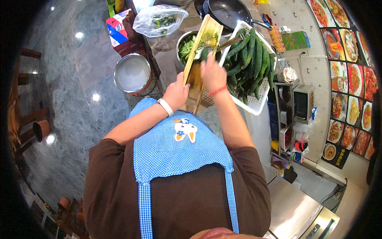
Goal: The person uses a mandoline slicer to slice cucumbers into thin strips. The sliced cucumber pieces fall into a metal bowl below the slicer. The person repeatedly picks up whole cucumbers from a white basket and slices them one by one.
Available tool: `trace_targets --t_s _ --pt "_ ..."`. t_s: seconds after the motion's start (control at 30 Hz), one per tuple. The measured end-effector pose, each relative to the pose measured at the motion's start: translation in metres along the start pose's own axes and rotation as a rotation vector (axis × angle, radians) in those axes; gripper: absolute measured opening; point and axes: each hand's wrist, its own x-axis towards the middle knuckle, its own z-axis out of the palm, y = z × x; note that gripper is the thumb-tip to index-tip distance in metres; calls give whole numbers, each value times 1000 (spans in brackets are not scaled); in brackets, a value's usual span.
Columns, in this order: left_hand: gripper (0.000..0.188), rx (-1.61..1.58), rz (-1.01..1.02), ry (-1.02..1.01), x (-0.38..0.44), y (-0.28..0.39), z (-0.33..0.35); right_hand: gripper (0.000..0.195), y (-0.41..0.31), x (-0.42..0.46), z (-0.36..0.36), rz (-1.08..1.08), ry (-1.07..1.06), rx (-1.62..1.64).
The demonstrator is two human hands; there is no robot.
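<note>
My left hand (176, 93) grips the near end of a wooden board-type grater (195, 53), which slants over a metal pot (181, 44). Shredded cucumber (187, 49) lies in the pot, and green bits cling to the grater's far part. On the grater's cutting area my right hand (213, 73), slightly blurred, holds a dark green cucumber piece (204, 53) with its fingertips. Right beside it, a white plastic basket (259, 109) bears a heap of whole cucumbers (249, 59). A metal-ended tool (232, 42) leans between the pot and the basket.
A clear plastic bag (143, 24) with green pieces lies at the table's far left. A black frying pan (229, 12) stands behind the basket. To the left is a round bucket (132, 74) with whitish contents, near a coloured box (118, 30). A steel appliance (298, 203) stands lower right.
</note>
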Motion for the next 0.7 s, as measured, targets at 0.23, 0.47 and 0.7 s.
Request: trace_targets --t_s 0.23,0.47,0.7 --pt "42 -18 30 35 1 -3 1 39 -9 -44 -13 -112 -71 64" --pt "43 -39 -4 1 2 2 0 37 14 30 -4 44 30 -15" --pt "41 -72 -33 25 1 -5 1 37 0 -51 -9 16 46 348"
